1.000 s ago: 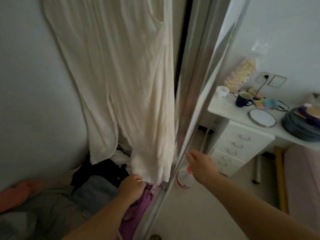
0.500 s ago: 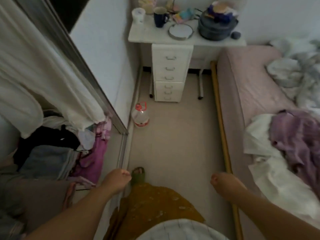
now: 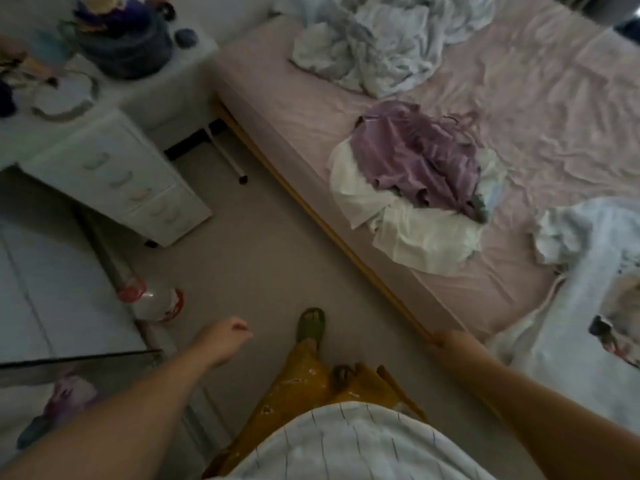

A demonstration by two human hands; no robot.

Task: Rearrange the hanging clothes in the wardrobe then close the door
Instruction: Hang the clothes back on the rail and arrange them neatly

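Observation:
I face the pink bed (image 3: pixel 540 109), not the wardrobe. A purple garment (image 3: pixel 415 157) lies crumpled on a white garment (image 3: pixel 419 233) near the bed's edge. Only a lower corner of the wardrobe (image 3: pixel 79 365) shows at bottom left, with blurred purple clothes (image 3: pixel 65 400) below it. My left hand (image 3: pixel 225 344) hangs over the floor with loosely curled fingers and holds nothing. My right hand (image 3: pixel 450 341) hangs beside the bed's wooden rail (image 3: pixel 311 206); its fingers point away and nothing shows in it.
A white drawer unit (image 3: pixel 114 178) stands at left under a cluttered desk top with a dark pot (image 3: pixel 128 46). A clear bottle with a red cap (image 3: pixel 152 303) lies on the floor. My foot in a green sandal (image 3: pixel 311 323) stands on beige floor. Crumpled bedding (image 3: pixel 374 46) lies further back on the bed.
My view swung right from the hanging cream dress and wardrobe to the bed. Both hands let go of the dress and door and dropped to my sides.

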